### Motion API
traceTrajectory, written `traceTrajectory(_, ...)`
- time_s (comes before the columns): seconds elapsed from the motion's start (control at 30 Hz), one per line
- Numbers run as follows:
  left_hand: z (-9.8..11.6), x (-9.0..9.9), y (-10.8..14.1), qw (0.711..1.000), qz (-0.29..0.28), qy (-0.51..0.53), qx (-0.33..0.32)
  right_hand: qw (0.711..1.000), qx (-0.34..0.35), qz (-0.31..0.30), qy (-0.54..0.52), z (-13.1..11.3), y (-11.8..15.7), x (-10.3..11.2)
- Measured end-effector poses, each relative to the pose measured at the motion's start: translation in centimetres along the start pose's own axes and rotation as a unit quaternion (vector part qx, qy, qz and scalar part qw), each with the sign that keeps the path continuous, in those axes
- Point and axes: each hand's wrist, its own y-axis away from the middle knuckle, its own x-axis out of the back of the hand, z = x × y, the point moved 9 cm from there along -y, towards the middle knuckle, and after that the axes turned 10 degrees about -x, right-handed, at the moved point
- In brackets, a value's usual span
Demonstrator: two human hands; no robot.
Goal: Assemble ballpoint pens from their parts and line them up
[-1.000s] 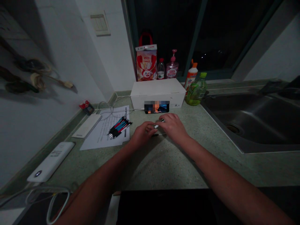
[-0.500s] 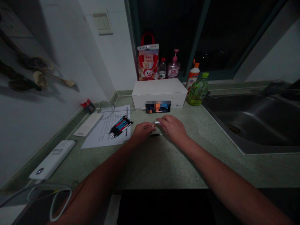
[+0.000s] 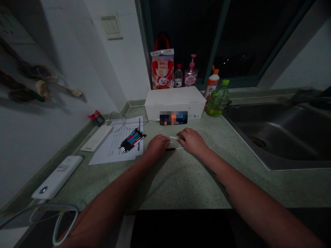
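Observation:
My left hand is closed on a small pale piece whose tip shows at the fingertips. My right hand pinches a short white tube that points left toward the other hand. Between the hands, on the green counter, lies a thin black part, with a thin pale rod to its right. Several pens, black, blue and red, lie bunched on a printed sheet left of my left hand.
A phone leans on a white box. Behind are a red bag and bottles; a green bottle stands right. A sink is at right. White power banks and cables lie left.
My hands have moved slightly apart. The white tube now shows more fully from my right fingertips, and a pale tip shows at my left fingers.

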Motion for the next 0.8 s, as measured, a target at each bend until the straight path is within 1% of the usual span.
traceTrajectory(0.1, 0.1, 0.0, -0.2, 1.000, -0.009, -0.004, 0.001, 0.999, -0.015, -0.027, 0.007, 0.2, -0.1, -0.1)
traceTrajectory(0.2, 0.2, 0.2, -0.2, 1.000, -0.020, -0.014, 0.011, 0.999, -0.017, -0.043, 0.007, -0.3, -0.4, -0.4)
traceTrajectory(0.33, 0.4, 0.8, 0.1, 0.999, -0.018, -0.022, 0.020, 0.999, -0.003, -0.044, 0.010, -0.9, -0.6, -0.8)
traceTrajectory(0.43, 0.3, 1.0, 0.2, 1.000, -0.012, -0.022, 0.014, 0.999, -0.004, -0.042, 0.006, -0.9, -0.3, -0.6)
traceTrajectory(0.57, 0.9, 0.4, -0.2, 0.999, -0.022, -0.024, -0.030, 0.999, -0.012, -0.035, -0.002, -0.6, 0.0, 0.0)
traceTrajectory(0.67, 1.7, -0.1, -0.7, 0.996, -0.039, -0.045, -0.064, 0.999, -0.014, -0.032, -0.007, -0.7, 0.0, 0.2)
traceTrajectory(0.8, 2.1, -0.3, -0.9, 0.993, -0.057, -0.073, -0.074, 1.000, -0.009, -0.025, -0.017, -1.0, 0.2, 0.4)
